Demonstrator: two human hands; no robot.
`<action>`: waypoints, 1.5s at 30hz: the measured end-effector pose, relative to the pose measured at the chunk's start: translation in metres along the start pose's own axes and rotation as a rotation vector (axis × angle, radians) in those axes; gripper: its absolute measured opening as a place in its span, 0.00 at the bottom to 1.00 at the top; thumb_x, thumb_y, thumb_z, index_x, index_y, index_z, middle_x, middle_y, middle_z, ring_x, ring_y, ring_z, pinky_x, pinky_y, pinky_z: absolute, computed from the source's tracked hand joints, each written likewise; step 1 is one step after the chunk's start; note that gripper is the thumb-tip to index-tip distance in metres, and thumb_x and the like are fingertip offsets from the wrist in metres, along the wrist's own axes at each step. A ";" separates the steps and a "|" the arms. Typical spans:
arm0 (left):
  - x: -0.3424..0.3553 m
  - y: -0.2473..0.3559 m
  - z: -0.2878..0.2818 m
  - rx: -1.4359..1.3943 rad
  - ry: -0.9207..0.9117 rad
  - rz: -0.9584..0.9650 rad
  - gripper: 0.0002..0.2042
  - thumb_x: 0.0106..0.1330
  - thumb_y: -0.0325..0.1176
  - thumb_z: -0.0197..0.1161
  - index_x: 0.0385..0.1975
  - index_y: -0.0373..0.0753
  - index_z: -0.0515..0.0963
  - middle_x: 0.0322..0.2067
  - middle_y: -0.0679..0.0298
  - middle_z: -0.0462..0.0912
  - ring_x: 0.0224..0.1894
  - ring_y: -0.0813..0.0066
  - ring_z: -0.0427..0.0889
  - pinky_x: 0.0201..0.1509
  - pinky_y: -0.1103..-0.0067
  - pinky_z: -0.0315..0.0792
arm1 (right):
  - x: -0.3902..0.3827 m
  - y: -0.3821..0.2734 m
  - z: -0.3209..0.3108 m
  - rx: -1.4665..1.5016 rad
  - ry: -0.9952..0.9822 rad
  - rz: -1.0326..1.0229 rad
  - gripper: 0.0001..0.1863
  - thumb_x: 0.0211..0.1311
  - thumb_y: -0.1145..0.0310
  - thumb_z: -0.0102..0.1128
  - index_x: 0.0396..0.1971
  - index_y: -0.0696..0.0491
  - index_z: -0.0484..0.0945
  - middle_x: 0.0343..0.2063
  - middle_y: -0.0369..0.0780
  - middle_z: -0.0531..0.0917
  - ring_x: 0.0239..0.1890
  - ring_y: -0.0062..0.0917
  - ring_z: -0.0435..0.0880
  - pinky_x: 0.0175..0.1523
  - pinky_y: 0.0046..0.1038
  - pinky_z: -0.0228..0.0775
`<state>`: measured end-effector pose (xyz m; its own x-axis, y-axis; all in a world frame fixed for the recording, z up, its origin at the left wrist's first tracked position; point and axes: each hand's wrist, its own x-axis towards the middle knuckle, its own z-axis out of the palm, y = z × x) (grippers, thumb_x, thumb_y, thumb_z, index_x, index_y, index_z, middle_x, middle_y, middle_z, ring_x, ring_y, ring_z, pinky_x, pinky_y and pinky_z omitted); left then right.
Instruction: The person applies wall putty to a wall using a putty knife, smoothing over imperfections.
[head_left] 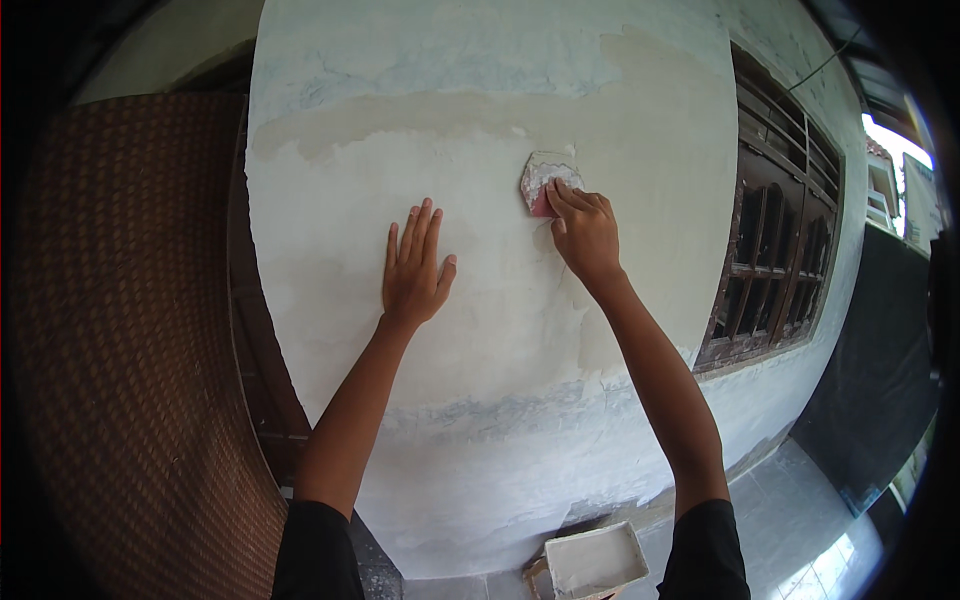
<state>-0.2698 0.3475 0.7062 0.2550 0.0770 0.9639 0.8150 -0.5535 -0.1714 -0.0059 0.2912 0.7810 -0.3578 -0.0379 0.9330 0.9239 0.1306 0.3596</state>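
Note:
A pale plastered wall (480,330) with cream and bluish patches fills the middle. My left hand (415,265) lies against it left of centre, fingers extended upward and holding nothing. Higher and to the right, my right hand (585,230) grips a pinkish-red flat spreader (537,180) caked with whitish putty, held against the wall, fingers pressed on its face and thumb at its lower part. At the bottom, below the wall, a shallow rectangular tray (630,540) holds pale putty.
A brown woven panel (150,300) stands at the left beside a dark door frame (265,380). A brown barred window (775,260) is set in the wall at right, with a black panel (865,360) beyond. Grey tiled floor (800,530) shows at lower right.

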 end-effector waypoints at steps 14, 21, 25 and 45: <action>0.005 0.005 -0.005 0.075 0.008 -0.017 0.32 0.70 0.41 0.51 0.73 0.38 0.54 0.75 0.59 0.51 0.77 0.65 0.49 0.79 0.59 0.39 | 0.017 -0.004 -0.017 -0.252 -0.534 -0.122 0.21 0.48 0.77 0.63 0.46 0.54 0.82 0.47 0.40 0.86 0.32 0.30 0.86 0.44 0.33 0.72; 0.015 0.014 -0.013 -0.055 0.058 -0.040 0.31 0.71 0.39 0.50 0.73 0.37 0.53 0.75 0.57 0.52 0.77 0.59 0.50 0.77 0.54 0.40 | -0.032 -0.005 -0.029 -0.194 -0.254 -0.300 0.11 0.60 0.73 0.56 0.40 0.54 0.84 0.46 0.39 0.86 0.40 0.26 0.86 0.47 0.32 0.69; 0.033 0.017 -0.015 -0.086 0.084 -0.005 0.31 0.71 0.38 0.49 0.72 0.36 0.54 0.74 0.56 0.52 0.76 0.57 0.51 0.77 0.53 0.41 | -0.039 -0.007 -0.043 -0.025 -0.081 -0.265 0.14 0.56 0.74 0.60 0.43 0.53 0.83 0.42 0.36 0.87 0.38 0.26 0.84 0.49 0.31 0.68; 0.032 0.011 -0.012 0.112 0.051 0.005 0.30 0.72 0.39 0.47 0.74 0.40 0.53 0.75 0.60 0.53 0.76 0.63 0.52 0.78 0.58 0.42 | 0.061 0.057 -0.004 0.643 0.147 0.772 0.20 0.66 0.66 0.58 0.54 0.61 0.72 0.42 0.50 0.83 0.42 0.36 0.84 0.49 0.34 0.74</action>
<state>-0.2592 0.3334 0.7372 0.2346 0.0311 0.9716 0.8675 -0.4577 -0.1948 0.0256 0.2921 0.8581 0.3660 0.1665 0.9156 0.6320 0.6777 -0.3759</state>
